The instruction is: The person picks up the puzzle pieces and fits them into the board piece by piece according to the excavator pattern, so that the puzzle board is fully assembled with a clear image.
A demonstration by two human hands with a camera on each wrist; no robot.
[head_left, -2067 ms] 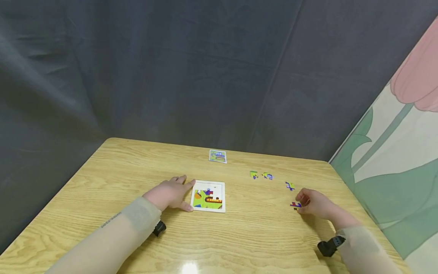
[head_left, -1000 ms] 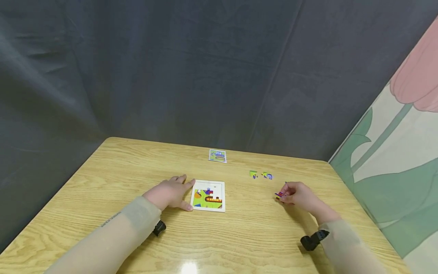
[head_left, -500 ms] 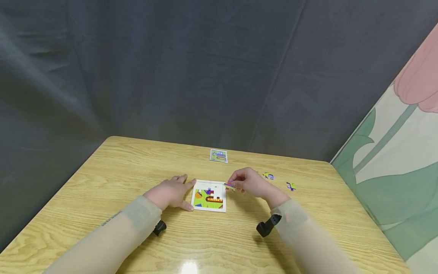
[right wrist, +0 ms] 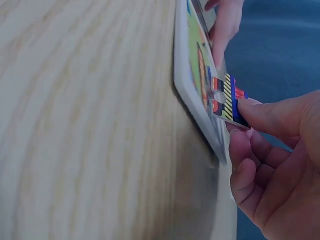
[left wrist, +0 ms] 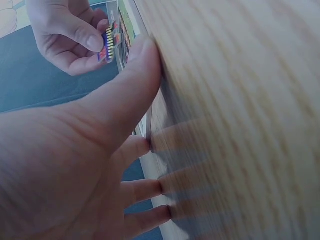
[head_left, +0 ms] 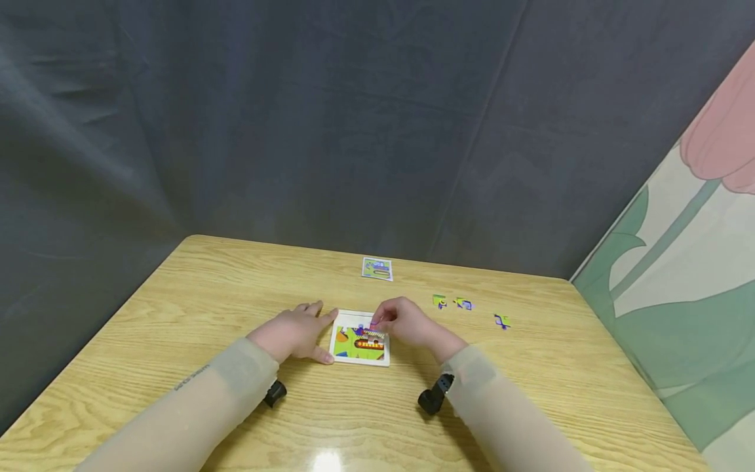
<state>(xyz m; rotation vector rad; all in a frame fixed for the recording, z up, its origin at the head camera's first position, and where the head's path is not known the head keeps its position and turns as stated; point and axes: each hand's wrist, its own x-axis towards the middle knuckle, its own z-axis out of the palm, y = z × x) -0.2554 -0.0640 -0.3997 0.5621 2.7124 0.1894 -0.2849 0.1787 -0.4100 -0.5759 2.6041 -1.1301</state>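
A white-framed puzzle board (head_left: 360, 361) lies on the table with its lower part filled by a colourful digger picture. My left hand (head_left: 297, 333) rests at the board's left edge, fingers spread, with the thumb (left wrist: 142, 57) against the frame in the left wrist view. My right hand (head_left: 407, 321) pinches a puzzle piece (right wrist: 229, 99) between thumb and fingers, over the board's right part. Yellow-black stripes, blue and red show on this piece. In the right wrist view it stands tilted, its lower edge close over the board.
Three loose puzzle pieces lie to the right: a green one (head_left: 439, 301), a yellow-blue one (head_left: 463, 303) and a green-blue one (head_left: 502, 321). A small picture card (head_left: 377, 268) lies near the back edge of the wooden table (head_left: 236, 275). A dark curtain (head_left: 354, 131) hangs behind.
My right hand has picked up the striped puzzle piece at the table's right and carried it left to over the board. The left hand has stayed at the board's left edge.
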